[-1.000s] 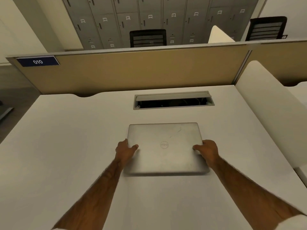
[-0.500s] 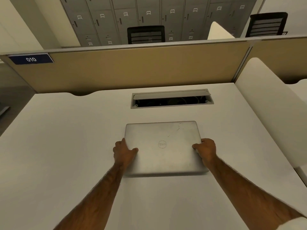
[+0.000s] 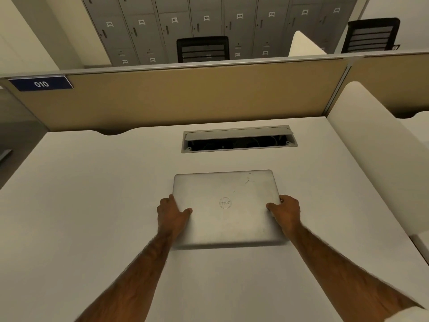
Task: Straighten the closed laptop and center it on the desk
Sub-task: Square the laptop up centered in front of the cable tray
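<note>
A closed silver laptop (image 3: 226,208) lies flat on the white desk (image 3: 88,205), its edges nearly square to the desk, just in front of the cable slot. My left hand (image 3: 171,213) grips the laptop's left edge, thumb on the lid. On the right edge my right hand (image 3: 285,211) holds it the same way. The near corners of the laptop are partly hidden by my wrists.
An open cable slot (image 3: 239,140) is sunk in the desk behind the laptop. A tan partition (image 3: 185,96) with a blue "010" label (image 3: 41,83) closes the back. A white side divider (image 3: 376,145) borders the right. Black chairs and grey lockers stand beyond.
The laptop and both hands have shifted slightly to the left on the desk. Both grips are unchanged.
</note>
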